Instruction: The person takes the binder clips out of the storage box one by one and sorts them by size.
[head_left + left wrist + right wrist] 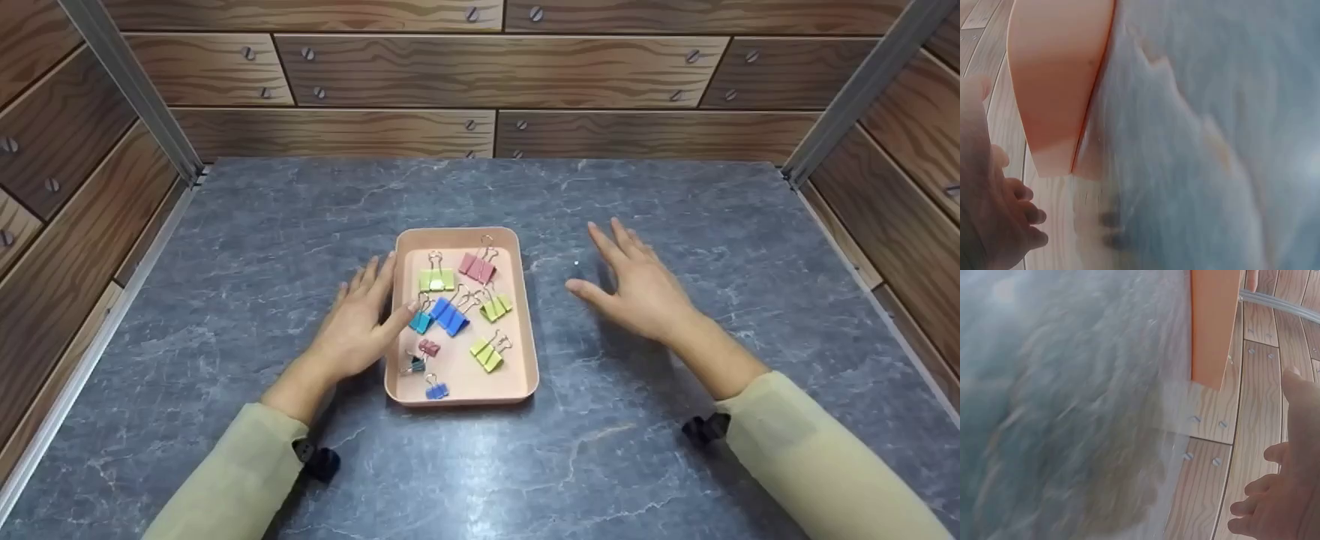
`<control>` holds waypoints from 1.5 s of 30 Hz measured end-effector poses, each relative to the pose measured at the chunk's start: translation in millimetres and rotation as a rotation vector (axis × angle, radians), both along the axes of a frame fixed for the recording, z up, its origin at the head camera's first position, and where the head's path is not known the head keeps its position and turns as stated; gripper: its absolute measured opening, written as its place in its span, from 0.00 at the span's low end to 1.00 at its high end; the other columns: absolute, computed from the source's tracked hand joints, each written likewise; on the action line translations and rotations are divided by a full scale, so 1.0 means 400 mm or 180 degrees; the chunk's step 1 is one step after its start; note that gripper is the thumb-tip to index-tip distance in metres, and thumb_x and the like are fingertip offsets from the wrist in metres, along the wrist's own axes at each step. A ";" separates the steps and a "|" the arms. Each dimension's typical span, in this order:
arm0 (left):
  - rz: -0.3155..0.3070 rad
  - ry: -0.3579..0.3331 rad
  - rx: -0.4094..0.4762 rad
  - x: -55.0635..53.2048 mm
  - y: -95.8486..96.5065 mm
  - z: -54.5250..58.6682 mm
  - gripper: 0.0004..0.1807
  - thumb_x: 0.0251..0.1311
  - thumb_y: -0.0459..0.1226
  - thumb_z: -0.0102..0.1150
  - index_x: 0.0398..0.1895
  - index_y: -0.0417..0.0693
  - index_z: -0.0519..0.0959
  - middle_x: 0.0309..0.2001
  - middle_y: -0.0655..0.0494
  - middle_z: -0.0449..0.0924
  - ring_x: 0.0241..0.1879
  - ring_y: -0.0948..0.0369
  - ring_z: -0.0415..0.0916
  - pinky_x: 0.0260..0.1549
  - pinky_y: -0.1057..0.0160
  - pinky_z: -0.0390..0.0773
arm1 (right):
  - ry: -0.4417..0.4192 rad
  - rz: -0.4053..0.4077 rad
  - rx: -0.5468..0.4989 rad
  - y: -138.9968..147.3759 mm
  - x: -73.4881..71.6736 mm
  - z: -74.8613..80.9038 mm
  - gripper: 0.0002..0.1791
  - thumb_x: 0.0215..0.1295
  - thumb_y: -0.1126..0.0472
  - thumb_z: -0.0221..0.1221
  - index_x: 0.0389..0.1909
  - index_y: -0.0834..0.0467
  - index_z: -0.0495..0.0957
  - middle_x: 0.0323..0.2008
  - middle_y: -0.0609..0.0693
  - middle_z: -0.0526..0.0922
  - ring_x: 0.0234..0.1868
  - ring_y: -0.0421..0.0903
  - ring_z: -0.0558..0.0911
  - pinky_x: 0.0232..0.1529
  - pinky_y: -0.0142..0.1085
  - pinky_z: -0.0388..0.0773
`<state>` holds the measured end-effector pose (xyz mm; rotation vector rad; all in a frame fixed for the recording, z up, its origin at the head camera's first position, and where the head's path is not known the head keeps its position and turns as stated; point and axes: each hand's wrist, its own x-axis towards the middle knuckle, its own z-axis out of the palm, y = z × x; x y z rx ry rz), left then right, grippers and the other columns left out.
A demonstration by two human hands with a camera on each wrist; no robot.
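Note:
A shallow pink tray (465, 381) lies on the table with several binder clips in it. My left hand (356, 322) is spread along the tray's left side, its thumb reaching over the rim close to a teal binder clip (421, 322). Right of that clip is a larger blue binder clip (450, 316). Yellow-green clips (437, 280) and a pink clip (478, 268) lie around them, with small clips (436, 391) at the near left. To the right of the tray, apart from it, my right hand (637, 289) has its fingers extended and holds nothing.
The grey marbled table (637, 465) extends around the tray. Wood-patterned panels (495, 71) stand at the back and both sides, with metal posts (135, 90) at the back corners.

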<state>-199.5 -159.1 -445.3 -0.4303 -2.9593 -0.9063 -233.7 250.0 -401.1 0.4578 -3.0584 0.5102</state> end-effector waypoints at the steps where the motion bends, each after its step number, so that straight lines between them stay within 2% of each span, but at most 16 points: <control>1: -0.0019 -0.0011 0.0087 -0.001 0.001 -0.002 0.49 0.76 0.65 0.45 0.88 0.51 0.43 0.84 0.34 0.44 0.82 0.34 0.42 0.79 0.33 0.41 | 0.0012 0.0015 -0.0052 -0.006 -0.003 0.001 0.56 0.69 0.22 0.50 0.88 0.48 0.46 0.85 0.65 0.44 0.83 0.69 0.47 0.79 0.68 0.47; 5: -0.0106 -0.0059 0.0459 -0.005 0.003 -0.008 0.49 0.76 0.63 0.47 0.88 0.50 0.43 0.84 0.35 0.44 0.83 0.38 0.42 0.80 0.36 0.44 | 0.0059 0.0068 -0.0283 -0.032 -0.017 0.006 0.55 0.69 0.23 0.53 0.87 0.48 0.50 0.84 0.64 0.48 0.81 0.70 0.52 0.76 0.71 0.53; 10: -0.0212 -0.0142 0.0917 -0.007 0.002 -0.015 0.48 0.77 0.58 0.52 0.88 0.51 0.44 0.85 0.44 0.46 0.83 0.46 0.46 0.80 0.43 0.51 | 0.0079 0.0136 -0.0590 -0.061 -0.041 0.008 0.52 0.70 0.28 0.58 0.86 0.49 0.54 0.83 0.61 0.54 0.80 0.69 0.58 0.77 0.68 0.55; 14: -0.0173 -0.0273 0.1165 -0.007 0.000 -0.026 0.47 0.76 0.54 0.56 0.89 0.56 0.44 0.85 0.50 0.50 0.82 0.48 0.51 0.79 0.44 0.54 | 0.0119 0.0175 -0.0857 -0.083 -0.062 0.006 0.50 0.69 0.31 0.63 0.85 0.50 0.59 0.81 0.59 0.62 0.79 0.63 0.64 0.78 0.61 0.59; 18: -0.0115 -0.0344 0.1313 -0.010 -0.004 -0.043 0.48 0.75 0.55 0.59 0.89 0.60 0.45 0.85 0.51 0.51 0.81 0.47 0.52 0.79 0.42 0.53 | 0.0043 0.0167 -0.1168 -0.106 -0.079 0.005 0.49 0.67 0.33 0.66 0.83 0.49 0.62 0.78 0.57 0.68 0.76 0.61 0.70 0.77 0.59 0.63; 25: -0.0114 -0.0343 0.1347 -0.007 -0.013 -0.062 0.48 0.73 0.59 0.58 0.88 0.61 0.47 0.84 0.47 0.53 0.81 0.45 0.54 0.78 0.39 0.54 | -0.0176 0.0345 -0.1687 -0.142 -0.115 -0.007 0.45 0.70 0.41 0.68 0.81 0.53 0.65 0.75 0.58 0.73 0.74 0.56 0.72 0.76 0.53 0.66; 30: -0.0133 -0.0268 0.1273 -0.008 -0.015 -0.068 0.48 0.73 0.59 0.58 0.88 0.60 0.49 0.82 0.46 0.58 0.80 0.45 0.57 0.78 0.42 0.57 | -0.0217 0.0486 -0.2011 -0.159 -0.144 -0.023 0.38 0.71 0.50 0.69 0.78 0.57 0.70 0.70 0.60 0.78 0.70 0.56 0.76 0.73 0.55 0.70; 36: -0.0162 -0.0246 0.1235 -0.008 -0.016 -0.069 0.47 0.73 0.59 0.58 0.88 0.60 0.49 0.82 0.46 0.57 0.80 0.45 0.56 0.78 0.43 0.56 | -0.0310 0.0586 -0.2363 -0.184 -0.170 -0.035 0.34 0.71 0.57 0.69 0.74 0.65 0.72 0.65 0.64 0.81 0.67 0.58 0.78 0.70 0.56 0.73; 40: -0.0158 -0.0254 0.1210 -0.009 -0.014 -0.070 0.47 0.73 0.59 0.58 0.88 0.59 0.49 0.82 0.46 0.57 0.80 0.46 0.56 0.79 0.43 0.55 | -0.0413 0.0566 -0.2455 -0.200 -0.186 -0.042 0.31 0.72 0.58 0.69 0.72 0.65 0.75 0.61 0.63 0.83 0.63 0.58 0.81 0.64 0.49 0.79; 45: -0.0161 -0.0283 0.1229 -0.010 -0.012 -0.074 0.47 0.73 0.58 0.58 0.88 0.59 0.51 0.82 0.47 0.58 0.80 0.47 0.57 0.79 0.45 0.56 | -0.0580 0.0515 -0.2431 -0.213 -0.197 -0.050 0.30 0.71 0.58 0.69 0.70 0.63 0.77 0.58 0.62 0.85 0.57 0.59 0.83 0.50 0.36 0.83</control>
